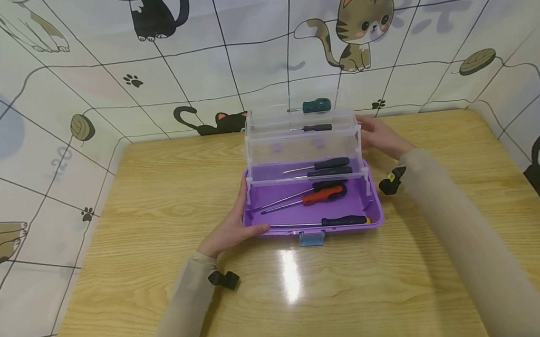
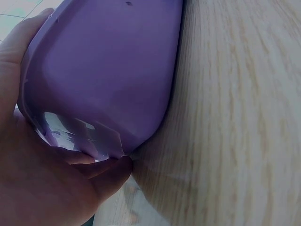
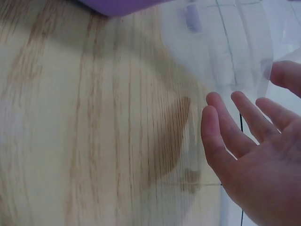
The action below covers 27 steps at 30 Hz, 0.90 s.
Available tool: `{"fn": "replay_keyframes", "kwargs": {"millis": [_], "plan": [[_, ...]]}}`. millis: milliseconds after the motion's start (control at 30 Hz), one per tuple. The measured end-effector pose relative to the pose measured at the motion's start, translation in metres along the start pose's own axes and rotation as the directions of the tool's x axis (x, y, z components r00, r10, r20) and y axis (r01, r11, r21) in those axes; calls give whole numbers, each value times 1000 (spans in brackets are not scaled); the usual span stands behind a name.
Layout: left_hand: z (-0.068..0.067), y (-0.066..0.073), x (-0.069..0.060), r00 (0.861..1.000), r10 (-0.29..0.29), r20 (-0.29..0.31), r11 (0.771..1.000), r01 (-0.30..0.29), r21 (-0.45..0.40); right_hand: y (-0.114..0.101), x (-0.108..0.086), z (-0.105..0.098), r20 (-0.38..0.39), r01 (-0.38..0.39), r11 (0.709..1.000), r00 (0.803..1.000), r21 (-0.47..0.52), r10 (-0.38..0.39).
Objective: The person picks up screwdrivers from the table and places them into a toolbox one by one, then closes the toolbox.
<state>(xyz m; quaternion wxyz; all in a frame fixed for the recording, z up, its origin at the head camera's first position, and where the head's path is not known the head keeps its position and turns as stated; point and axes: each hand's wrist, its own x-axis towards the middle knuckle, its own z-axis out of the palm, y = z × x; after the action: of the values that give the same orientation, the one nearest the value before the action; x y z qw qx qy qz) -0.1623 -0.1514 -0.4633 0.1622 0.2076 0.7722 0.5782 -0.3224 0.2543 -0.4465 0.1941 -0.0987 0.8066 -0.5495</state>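
A purple toolbox (image 1: 375,202) stands unfolded on the table, its clear stepped trays (image 1: 304,155) raised toward the back. My left hand (image 1: 229,230) grips its left end, thumb over the front rim and fingers along the side, as the left wrist view also shows. At the back right, my right hand (image 1: 384,135) is beside the clear plastic, fingers spread; whether its thumb touches the lid (image 3: 216,47) I cannot tell. A red-and-black screwdriver (image 1: 324,195) and a black one with a yellow end (image 1: 345,220) lie in the bottom. A teal-handled screwdriver (image 1: 316,105) lies highest.
More black-handled screwdrivers (image 1: 331,163) lie in the trays and bottom. A blue latch (image 1: 311,239) hangs at the toolbox front. The wooden table (image 1: 172,197) meets a cat-patterned cloth wall (image 1: 262,68) at the back and sides.
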Motion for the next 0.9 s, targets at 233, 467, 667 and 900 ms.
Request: {"fn": "replay_keyframes", "kwargs": {"millis": [233,467,667,900], "plan": [[0,1,2,1000,3,-2,1000,-3,19,5,2,-2,4,16,996,1000,83,-16],[1,27,-3,1000,-10,18,999,11,-32,4,-2,2,-32,33,988,999,150,-29],[0,36,-5,999,-21,25,999,22,-37,2,-2,5,-56,68,984,997,164,-59],[-1,35,-4,1000,0,21,999,1,-43,0,1,5,-67,80,981,995,180,-69]]}}
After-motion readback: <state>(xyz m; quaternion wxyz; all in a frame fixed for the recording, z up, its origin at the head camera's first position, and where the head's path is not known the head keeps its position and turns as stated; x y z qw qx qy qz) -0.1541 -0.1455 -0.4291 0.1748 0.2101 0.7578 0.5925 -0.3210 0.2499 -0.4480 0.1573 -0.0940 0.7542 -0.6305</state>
